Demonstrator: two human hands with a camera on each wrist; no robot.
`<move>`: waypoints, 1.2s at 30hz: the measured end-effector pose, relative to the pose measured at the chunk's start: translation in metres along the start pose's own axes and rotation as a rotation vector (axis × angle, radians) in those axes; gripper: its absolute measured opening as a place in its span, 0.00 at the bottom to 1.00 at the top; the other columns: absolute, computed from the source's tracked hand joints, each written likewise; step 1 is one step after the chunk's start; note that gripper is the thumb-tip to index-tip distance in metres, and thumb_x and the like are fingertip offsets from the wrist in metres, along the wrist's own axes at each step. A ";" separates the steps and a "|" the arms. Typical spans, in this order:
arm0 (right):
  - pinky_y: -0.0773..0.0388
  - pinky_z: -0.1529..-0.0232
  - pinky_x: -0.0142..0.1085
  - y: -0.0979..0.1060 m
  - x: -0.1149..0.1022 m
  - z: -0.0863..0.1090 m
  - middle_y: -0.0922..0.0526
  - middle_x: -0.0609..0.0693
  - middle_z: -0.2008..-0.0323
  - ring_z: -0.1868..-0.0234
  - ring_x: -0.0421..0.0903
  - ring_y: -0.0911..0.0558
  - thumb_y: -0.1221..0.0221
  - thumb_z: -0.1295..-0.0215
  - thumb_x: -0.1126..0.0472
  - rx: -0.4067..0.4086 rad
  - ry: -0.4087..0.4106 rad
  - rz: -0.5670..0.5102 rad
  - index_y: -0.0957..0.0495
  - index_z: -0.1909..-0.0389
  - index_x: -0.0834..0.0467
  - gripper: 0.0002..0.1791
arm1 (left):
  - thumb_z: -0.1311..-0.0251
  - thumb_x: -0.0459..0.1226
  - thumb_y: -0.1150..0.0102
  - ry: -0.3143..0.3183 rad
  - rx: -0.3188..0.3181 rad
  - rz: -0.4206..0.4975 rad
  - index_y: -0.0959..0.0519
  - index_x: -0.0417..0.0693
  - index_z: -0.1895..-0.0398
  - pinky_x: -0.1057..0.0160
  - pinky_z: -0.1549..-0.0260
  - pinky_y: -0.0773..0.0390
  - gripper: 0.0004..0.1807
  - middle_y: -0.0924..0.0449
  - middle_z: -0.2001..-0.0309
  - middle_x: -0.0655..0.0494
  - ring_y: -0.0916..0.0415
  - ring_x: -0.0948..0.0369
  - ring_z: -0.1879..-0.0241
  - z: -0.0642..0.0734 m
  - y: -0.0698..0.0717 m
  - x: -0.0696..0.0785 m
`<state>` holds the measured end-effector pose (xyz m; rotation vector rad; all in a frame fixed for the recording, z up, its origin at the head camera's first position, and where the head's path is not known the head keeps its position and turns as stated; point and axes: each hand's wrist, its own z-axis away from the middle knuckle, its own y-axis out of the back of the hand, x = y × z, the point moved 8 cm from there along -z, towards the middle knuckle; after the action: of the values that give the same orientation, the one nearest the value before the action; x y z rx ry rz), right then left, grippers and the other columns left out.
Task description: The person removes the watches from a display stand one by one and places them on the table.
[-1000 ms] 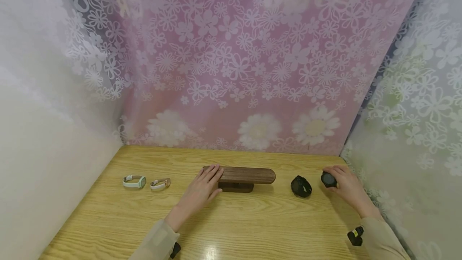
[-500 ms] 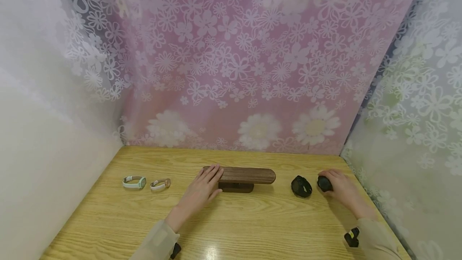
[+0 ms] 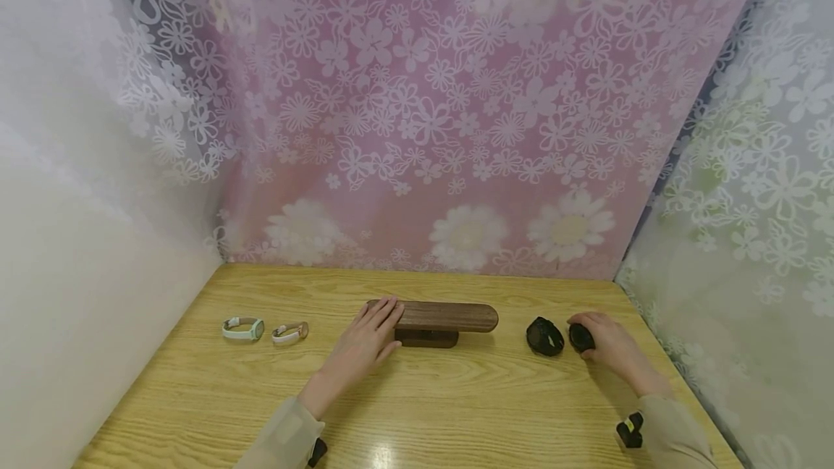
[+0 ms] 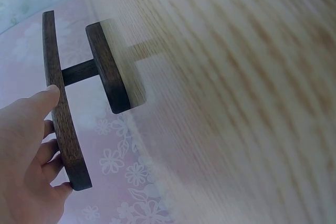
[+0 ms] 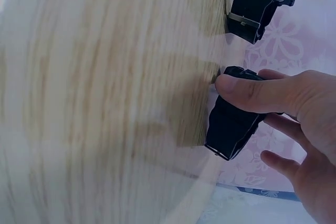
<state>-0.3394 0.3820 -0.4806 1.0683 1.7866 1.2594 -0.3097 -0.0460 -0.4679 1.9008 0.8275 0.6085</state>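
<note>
A dark wooden T-shaped stand [image 3: 449, 315] rises from a small base at the middle of the table. My left hand [image 3: 358, 344] holds the left end of its bar; in the left wrist view the thumb lies on the near face, with fingers around the far side and lower edge. At the right, my right hand [image 3: 615, 344] pinches a black wristwatch [image 5: 228, 129] between thumb and fingers, its strap looped. Just left of it sits a second black wristwatch [image 3: 544, 336], whose buckle shows in the right wrist view. The two watches are close together, with a narrow gap between.
On the left of the wooden table [image 3: 417, 396] lie a mint-green wristwatch [image 3: 243, 329] and a smaller watch with a white strap [image 3: 289, 334]. A pink floral curtain [image 3: 417, 129] hangs behind the table, and pale sheets border both sides.
My right hand has moved left with the black wristwatch, bringing it nearer the other black watch. The watch has turned in that hand. My left hand and the stand have stayed put.
</note>
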 end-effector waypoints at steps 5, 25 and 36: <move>0.22 0.50 0.63 0.000 0.001 0.002 0.19 0.66 0.46 0.46 0.69 0.22 0.20 0.64 0.72 -0.015 -0.015 -0.023 0.20 0.45 0.65 0.38 | 0.29 0.48 0.40 -0.003 -0.002 -0.007 0.37 0.43 0.23 0.44 0.27 0.40 0.37 0.39 0.24 0.43 0.41 0.48 0.25 0.000 -0.001 -0.001; 0.23 0.48 0.64 -0.001 0.003 0.005 0.24 0.72 0.40 0.43 0.72 0.24 0.25 0.52 0.72 -0.112 -0.086 -0.097 0.29 0.35 0.70 0.41 | 0.30 0.46 0.39 -0.015 0.012 0.007 0.37 0.42 0.23 0.43 0.27 0.41 0.37 0.40 0.24 0.43 0.40 0.47 0.25 0.000 0.000 0.000; 0.24 0.48 0.65 0.010 0.002 0.006 0.24 0.72 0.40 0.43 0.73 0.24 0.25 0.49 0.69 -0.095 -0.095 -0.110 0.29 0.33 0.68 0.41 | 0.30 0.45 0.38 -0.020 0.022 0.014 0.37 0.41 0.23 0.42 0.27 0.41 0.37 0.39 0.24 0.42 0.39 0.46 0.26 0.000 0.002 0.001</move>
<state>-0.3329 0.3875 -0.4729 0.9479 1.6737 1.1946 -0.3086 -0.0463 -0.4663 1.9312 0.8118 0.5898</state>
